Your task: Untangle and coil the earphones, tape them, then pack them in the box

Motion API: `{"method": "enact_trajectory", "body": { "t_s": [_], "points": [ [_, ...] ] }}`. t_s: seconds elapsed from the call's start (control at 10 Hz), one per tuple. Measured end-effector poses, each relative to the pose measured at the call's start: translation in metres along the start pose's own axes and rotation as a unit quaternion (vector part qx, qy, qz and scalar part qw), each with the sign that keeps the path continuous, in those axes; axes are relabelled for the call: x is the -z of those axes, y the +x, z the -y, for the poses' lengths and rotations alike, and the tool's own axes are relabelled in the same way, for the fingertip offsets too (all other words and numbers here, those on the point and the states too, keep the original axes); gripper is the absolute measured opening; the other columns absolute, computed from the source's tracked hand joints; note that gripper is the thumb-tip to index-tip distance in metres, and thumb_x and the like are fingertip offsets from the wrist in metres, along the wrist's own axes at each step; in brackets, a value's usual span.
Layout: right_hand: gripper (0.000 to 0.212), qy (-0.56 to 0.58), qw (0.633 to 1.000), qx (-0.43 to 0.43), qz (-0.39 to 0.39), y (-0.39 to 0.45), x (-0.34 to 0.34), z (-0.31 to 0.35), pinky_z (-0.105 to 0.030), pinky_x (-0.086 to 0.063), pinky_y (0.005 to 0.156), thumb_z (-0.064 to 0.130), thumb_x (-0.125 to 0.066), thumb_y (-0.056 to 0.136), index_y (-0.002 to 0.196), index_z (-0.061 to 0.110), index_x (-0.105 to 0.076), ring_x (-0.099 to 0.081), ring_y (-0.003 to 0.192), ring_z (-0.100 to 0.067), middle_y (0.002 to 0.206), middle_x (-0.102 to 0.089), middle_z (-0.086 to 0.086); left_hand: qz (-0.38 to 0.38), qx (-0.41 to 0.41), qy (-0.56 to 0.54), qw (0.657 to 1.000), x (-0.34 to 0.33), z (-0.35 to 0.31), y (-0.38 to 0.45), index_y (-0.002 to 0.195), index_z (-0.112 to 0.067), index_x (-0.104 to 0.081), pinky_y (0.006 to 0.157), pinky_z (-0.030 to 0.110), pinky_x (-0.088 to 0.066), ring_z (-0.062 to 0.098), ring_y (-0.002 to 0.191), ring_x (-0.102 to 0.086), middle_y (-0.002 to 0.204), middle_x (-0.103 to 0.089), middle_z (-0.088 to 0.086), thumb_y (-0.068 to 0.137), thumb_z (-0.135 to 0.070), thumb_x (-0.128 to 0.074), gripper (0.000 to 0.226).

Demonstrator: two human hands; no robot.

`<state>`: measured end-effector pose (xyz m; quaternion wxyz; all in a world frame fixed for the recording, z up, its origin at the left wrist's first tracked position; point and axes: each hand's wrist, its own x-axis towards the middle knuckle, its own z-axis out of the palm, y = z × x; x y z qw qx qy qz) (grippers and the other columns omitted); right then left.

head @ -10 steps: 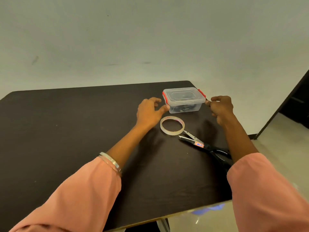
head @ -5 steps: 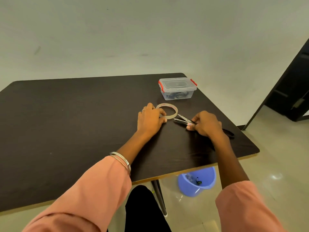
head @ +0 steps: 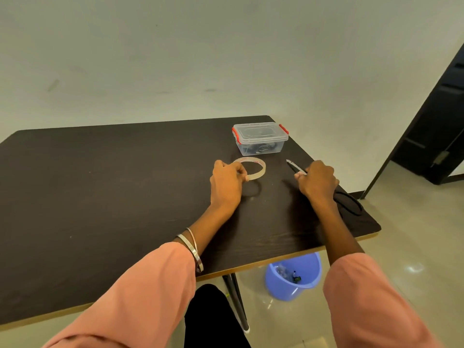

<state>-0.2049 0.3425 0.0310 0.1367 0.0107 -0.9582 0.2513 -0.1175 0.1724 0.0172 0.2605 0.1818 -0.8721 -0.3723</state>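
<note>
Two hands reach forward over the table (head: 100, 184), both arms in pink sleeves pushed up the forearm, with metal bangles (head: 192, 247) on the left wrist. The left hand (head: 227, 184) lies knuckles-up, fingers curled toward the right. The right hand (head: 317, 182) sits near the table's right edge, knuckles-up too, its wrist angled back toward the body.

The table is dark wood grain with a pale edge band, standing against a plain light wall. A dark door (head: 437, 126) stands at the right. On the glossy tiled floor, under the table's near edge, sits a blue bucket (head: 288, 285) with small scraps inside.

The left hand pinches the near rim of the tape (head: 256, 168), a clear ring lifted off the table at a tilt, with its shadow below it. The right hand is curled round the scissors (head: 295, 167); their closed blades point up and left out of the fist, and the black handle loops (head: 350, 203) lie on the table behind the wrist. Whether the blades touch the table cannot be told.

The box (head: 261, 139), clear plastic with red clips, stands beyond the tape toward the far right corner, lid on. Dark earphones (head: 263, 148) show through its wall, lying at the bottom. Neither hand touches the box.
</note>
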Motion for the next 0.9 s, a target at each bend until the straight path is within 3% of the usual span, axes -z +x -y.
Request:
{"method": "enact_trajectory", "body": {
  "t_s": [0.2, 0.3, 0.5, 0.7, 0.8, 0.9],
  "points": [
    [0.029, 0.034, 0.999, -0.023, -0.022, 0.025, -0.005, -0.002, -0.041, -0.048, 0.084, 0.025, -0.067, 0.089, 0.105, 0.000, -0.061, -0.061, 0.097, -0.035, 0.105, -0.065, -0.019, 0.036, -0.054, 0.029, 0.997, -0.028, -0.015, -0.005, 0.085, -0.019, -0.071, 0.062, 0.014, -0.035, 0.014, 0.080, -0.049, 0.093, -0.047, 0.000, 0.088, -0.016, -0.063, 0.009],
    [0.033, 0.005, 1.000, -0.003, 0.004, 0.030, -0.014, -0.003, -0.039, -0.050, 0.079, 0.027, -0.069, 0.087, 0.103, 0.000, -0.062, -0.061, 0.096, -0.034, 0.103, -0.065, -0.020, 0.058, -0.072, 0.033, 0.995, -0.039, -0.011, -0.009, 0.082, -0.019, -0.067, 0.064, 0.015, -0.036, 0.017, 0.082, -0.049, 0.096, -0.049, -0.002, 0.087, -0.016, -0.063, 0.007],
    [0.040, -0.017, 0.998, -0.018, 0.052, 0.037, -0.025, -0.010, -0.041, -0.051, 0.082, 0.038, -0.074, 0.080, 0.099, 0.004, -0.065, -0.059, 0.095, -0.031, 0.098, -0.065, -0.017, 0.073, -0.055, 0.034, 0.995, -0.044, -0.009, -0.007, 0.093, -0.015, -0.071, 0.056, 0.006, -0.038, 0.006, 0.075, -0.047, 0.089, -0.044, -0.012, 0.084, -0.019, -0.067, 0.011],
    [0.046, 0.018, 0.996, -0.042, 0.079, 0.042, -0.021, -0.019, -0.042, -0.052, 0.085, 0.043, -0.075, 0.076, 0.099, 0.004, -0.069, -0.061, 0.090, -0.030, 0.093, -0.068, -0.016, 0.081, -0.115, 0.107, 0.984, -0.036, -0.012, -0.011, 0.115, -0.022, -0.066, 0.087, 0.031, -0.048, 0.018, 0.103, -0.053, 0.114, -0.052, 0.004, 0.086, -0.030, -0.067, 0.030],
    [0.052, 0.007, 0.996, -0.043, 0.072, 0.038, -0.017, -0.019, -0.044, -0.050, 0.087, 0.050, -0.072, 0.076, 0.098, 0.003, -0.068, -0.060, 0.094, -0.031, 0.095, -0.068, -0.015, 0.094, -0.127, 0.112, 0.981, -0.027, -0.013, -0.015, 0.120, -0.024, -0.062, 0.089, 0.032, -0.045, 0.018, 0.103, -0.054, 0.117, -0.051, 0.004, 0.086, -0.032, -0.067, 0.036],
    [0.049, -0.049, 0.998, -0.029, 0.025, 0.031, -0.010, -0.007, -0.047, -0.038, 0.095, 0.051, -0.064, 0.084, 0.104, 0.007, -0.066, -0.052, 0.111, -0.033, 0.110, -0.063, -0.015, 0.079, -0.127, 0.100, 0.984, -0.010, -0.013, -0.009, 0.120, -0.023, -0.062, 0.082, 0.027, -0.045, 0.017, 0.098, -0.055, 0.114, -0.051, 0.003, 0.088, -0.032, -0.065, 0.034]
  ]
}}
